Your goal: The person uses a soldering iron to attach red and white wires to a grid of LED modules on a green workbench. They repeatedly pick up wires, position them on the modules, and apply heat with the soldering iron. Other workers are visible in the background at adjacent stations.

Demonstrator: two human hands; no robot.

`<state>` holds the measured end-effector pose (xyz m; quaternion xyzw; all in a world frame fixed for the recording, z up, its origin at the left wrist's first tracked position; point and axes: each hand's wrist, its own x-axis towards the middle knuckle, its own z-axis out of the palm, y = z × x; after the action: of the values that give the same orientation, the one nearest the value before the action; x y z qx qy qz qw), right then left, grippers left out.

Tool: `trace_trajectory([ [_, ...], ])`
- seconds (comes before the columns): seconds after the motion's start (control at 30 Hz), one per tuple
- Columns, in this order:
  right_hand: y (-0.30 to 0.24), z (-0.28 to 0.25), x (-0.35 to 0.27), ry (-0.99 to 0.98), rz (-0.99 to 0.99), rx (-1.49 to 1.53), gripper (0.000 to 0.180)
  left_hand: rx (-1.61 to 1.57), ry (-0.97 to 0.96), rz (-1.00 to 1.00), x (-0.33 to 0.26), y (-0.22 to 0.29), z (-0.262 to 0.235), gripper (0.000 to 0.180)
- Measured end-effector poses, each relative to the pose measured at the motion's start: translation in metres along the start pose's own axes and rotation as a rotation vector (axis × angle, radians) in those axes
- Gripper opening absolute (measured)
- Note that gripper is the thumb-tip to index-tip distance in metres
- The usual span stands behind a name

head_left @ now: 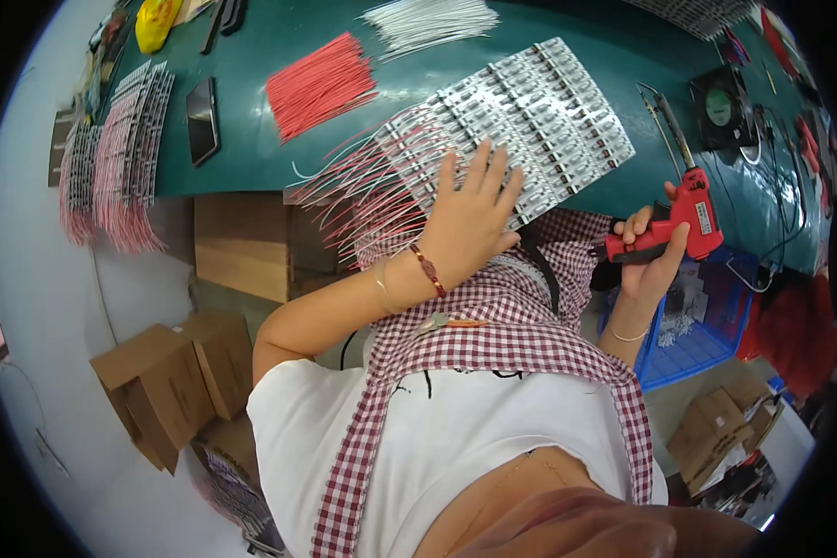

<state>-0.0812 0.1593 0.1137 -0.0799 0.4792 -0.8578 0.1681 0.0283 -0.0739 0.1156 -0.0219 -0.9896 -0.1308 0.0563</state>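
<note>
My left hand (pixel 474 200) lies with fingers spread on a panel of small circuit boards (pixel 553 102), set in rows at the front of the green table. Red and white wires (pixel 363 191) hang off the panel's left side, some past the table edge. In my right hand (pixel 646 246) is a red soldering gun (pixel 693 219), fingers wrapped round its grip. Its metal tip and a thin guide tube point away from me, just right of the panel. Behind the panel lie a bundle of red wires (pixel 321 86) and a bundle of white wires (pixel 428 25).
Wired board panels (pixel 135 139) overhang the table's left end beside a black phone (pixel 203 121). A yellow object (pixel 156 23) lies at the far left. At right stand a black fan-like box (pixel 719 107) and cables. Below are a blue crate (pixel 697 344) and cardboard boxes (pixel 163 391).
</note>
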Motion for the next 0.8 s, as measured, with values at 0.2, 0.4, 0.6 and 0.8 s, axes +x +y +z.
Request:
trace_trajectory([
  [0.2, -0.001, 0.026, 0.015, -0.001, 0.004, 0.02, 0.06, 0.089, -0.029, 0.043, 0.011, 0.002, -0.004, 0.057],
  [0.4, 0.008, 0.023, 0.025, 0.076, 0.149, -0.015, 0.061, 0.055, -0.12, 0.04, 0.014, 0.001, -0.016, 0.056],
  [0.6, 0.022, 0.022, 0.02, 0.068, 0.206, -0.047, 0.064, -0.13, 0.095, -0.046, 0.037, -0.048, -0.037, 0.047],
  [0.8, 0.011, 0.007, 0.026, 0.07, 0.207, -0.067, 0.069, 0.254, 0.196, -0.32, 0.068, -0.199, -0.059, 0.023],
])
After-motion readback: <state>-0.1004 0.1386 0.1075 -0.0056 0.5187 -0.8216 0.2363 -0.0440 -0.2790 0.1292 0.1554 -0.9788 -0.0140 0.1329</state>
